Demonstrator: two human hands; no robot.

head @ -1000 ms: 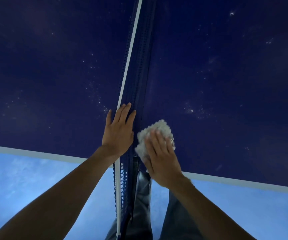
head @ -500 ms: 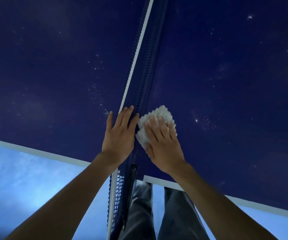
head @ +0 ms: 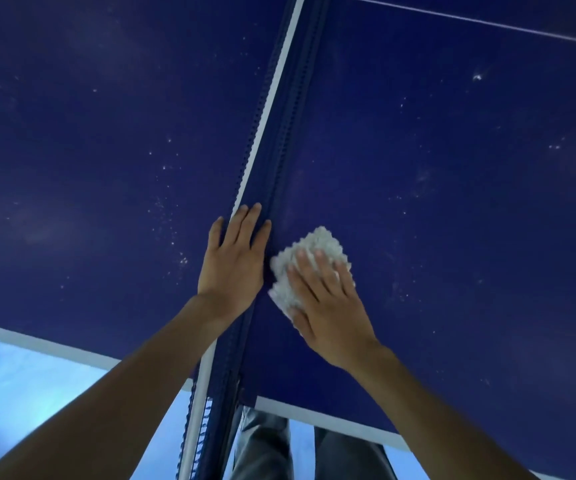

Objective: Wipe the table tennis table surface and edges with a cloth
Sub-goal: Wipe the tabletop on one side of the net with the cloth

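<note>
Cloth [head: 317, 244] lay on the table [head: 452, 202], pressed beneath the right hand's [head: 331, 313] straight fingers. At its nine o'clock, the left hand [head: 232, 268] lay flat-fingered against the net [head: 286, 116].

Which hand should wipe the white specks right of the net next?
Right: the right hand presses the nubbly white cloth on that side; the left hand rests on the blue net.
</note>
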